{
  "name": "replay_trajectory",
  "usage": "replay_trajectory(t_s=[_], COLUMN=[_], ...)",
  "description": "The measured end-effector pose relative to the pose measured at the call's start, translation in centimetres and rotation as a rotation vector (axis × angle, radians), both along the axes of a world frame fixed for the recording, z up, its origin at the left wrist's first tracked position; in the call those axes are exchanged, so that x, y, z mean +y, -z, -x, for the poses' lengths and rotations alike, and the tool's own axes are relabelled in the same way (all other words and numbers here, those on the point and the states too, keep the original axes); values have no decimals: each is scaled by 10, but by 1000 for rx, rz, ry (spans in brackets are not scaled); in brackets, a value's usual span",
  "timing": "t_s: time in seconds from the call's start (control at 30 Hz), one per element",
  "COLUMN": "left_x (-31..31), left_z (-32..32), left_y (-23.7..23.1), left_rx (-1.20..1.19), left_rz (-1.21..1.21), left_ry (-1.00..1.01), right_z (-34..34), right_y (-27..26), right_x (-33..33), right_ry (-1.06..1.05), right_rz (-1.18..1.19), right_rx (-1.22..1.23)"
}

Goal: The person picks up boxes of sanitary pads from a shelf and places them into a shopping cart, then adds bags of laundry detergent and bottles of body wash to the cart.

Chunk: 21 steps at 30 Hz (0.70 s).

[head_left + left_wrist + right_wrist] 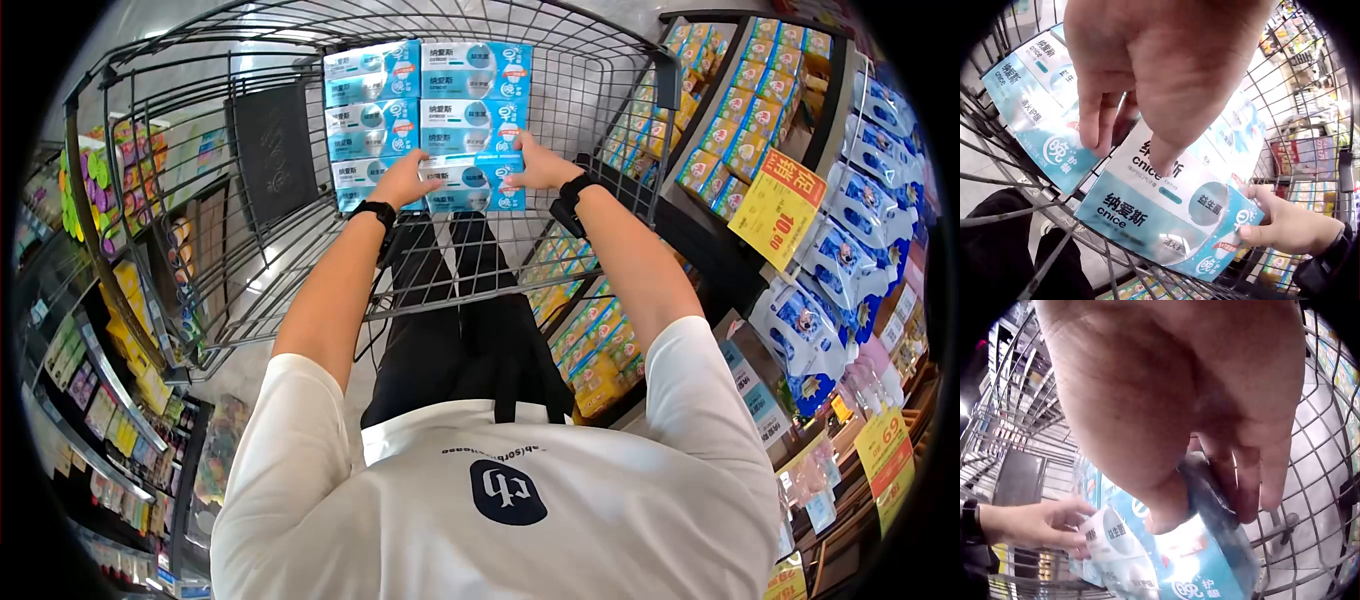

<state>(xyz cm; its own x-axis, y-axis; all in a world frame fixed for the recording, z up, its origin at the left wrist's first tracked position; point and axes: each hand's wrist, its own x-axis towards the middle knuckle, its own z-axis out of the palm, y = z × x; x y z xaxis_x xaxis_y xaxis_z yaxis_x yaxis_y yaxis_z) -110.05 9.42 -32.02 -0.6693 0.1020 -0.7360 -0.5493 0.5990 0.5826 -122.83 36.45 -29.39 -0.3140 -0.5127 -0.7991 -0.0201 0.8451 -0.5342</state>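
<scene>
A blue-and-white pack of toothpaste boxes (468, 182) lies at the near end of the shopping cart (590, 90), in the right column of similar packs. My left hand (403, 180) holds its left end, thumb on the printed top and fingers down in the gap beside the left column of packs (372, 115). At the opposite end, my right hand (543, 165) grips the pack, its thumb on the front side and fingers around the far side in the right wrist view. Behind it sit more toothpaste packs (475, 110) in the same column.
The cart's wire rim crosses in front of my legs. A dark panel (270, 155) stands inside the cart at left. Shelves of yellow boxes (755, 105) and hanging blue-and-white packets (845, 240) flank the right side; a rack of colourful goods (110, 180) is at left.
</scene>
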Motion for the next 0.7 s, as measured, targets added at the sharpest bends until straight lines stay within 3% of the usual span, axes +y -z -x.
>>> replay_trajectory(t_s=[0.03,0.13,0.17,0.27,0.3,0.37,0.5,0.53,0.63,0.7], left_x=[3,23,32,68,81,108,148,154,170,174], left_z=[6,18,20,25,24,33,36,38,44,48], left_y=[-4,-13,-15,-10,-2,-17,-22,-21,-11,-8], left_rx=[3,-113,-96,-100,-103,-325,-416,-380,-354,-321], left_rz=[-3,9,-84,-363,-367,-684,-698,-761,-808,-614], left_ry=[6,52,21,-117,-115,-337,-333,-307,-256,-144], right_z=[5,20,30,57,64,76,71,69,67,60], right_y=[-6,-22,-23,-40,-50,-59,-41,-45,4,16], right_x=[0,5,8,13,10,7,11,5,17,22], right_ry=[6,367,371,291,292,26,-236,-261,-197,-129], right_rz=[-3,275,274,198,194,-48,-68,-164,-73,-48], right_rx=[3,-105,-104,470,469,646,691,633,564,559])
